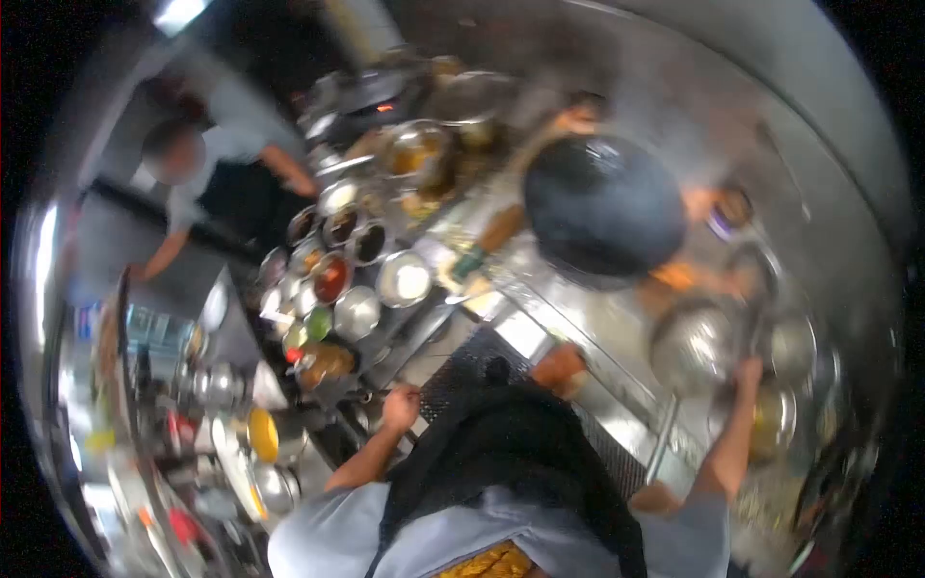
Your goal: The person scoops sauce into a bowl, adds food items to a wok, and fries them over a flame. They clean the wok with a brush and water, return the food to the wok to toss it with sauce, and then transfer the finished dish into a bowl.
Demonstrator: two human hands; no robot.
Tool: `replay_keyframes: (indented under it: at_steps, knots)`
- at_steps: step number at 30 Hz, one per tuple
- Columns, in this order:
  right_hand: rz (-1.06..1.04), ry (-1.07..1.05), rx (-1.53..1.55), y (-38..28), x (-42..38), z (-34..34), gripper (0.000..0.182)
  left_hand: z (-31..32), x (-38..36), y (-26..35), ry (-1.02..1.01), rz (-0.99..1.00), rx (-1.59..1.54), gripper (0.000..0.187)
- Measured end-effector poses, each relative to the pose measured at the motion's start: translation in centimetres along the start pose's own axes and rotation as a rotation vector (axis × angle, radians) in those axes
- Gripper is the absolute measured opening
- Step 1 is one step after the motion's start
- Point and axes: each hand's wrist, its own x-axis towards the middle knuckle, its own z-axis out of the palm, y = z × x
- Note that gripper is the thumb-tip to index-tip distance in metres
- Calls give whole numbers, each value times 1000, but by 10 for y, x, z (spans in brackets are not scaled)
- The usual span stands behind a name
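Kitchen line: the right hand (750,371) closes its fingers on a steel ladle (692,358) beside the empty black wok (604,205) ahead, the left hand (401,405) is clenched just short of the seasoning bowls (358,275); cooking appears barely begun.

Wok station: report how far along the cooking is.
Done, apparently: the seasoning bowls stand filled on the counter. In hand: the right hand is at a steel pan, grip too blurred to judge; the left hand is fisted near the counter's edge. Left, probably: the black wok shows no food that I can make out, so cooking there seems not yet begun.
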Motion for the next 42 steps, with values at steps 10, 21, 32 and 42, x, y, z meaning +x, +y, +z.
replay_keyframes:
  at_steps: [10,21,32,42]
  knots:
    - [818,-235,2684,-58,26,-157,19,-27,115,91,-42,344,-80,18]
    - [817,-52,2883,-302,-63,-402,36,66,369,130,-263,683,514,52]
    - [1119,-323,2238,-471,-93,-411,26,34,351,159,-484,395,428,82]
    - [1000,255,693,-367,-174,-338,61,-84,309,194,-271,498,-478,61]
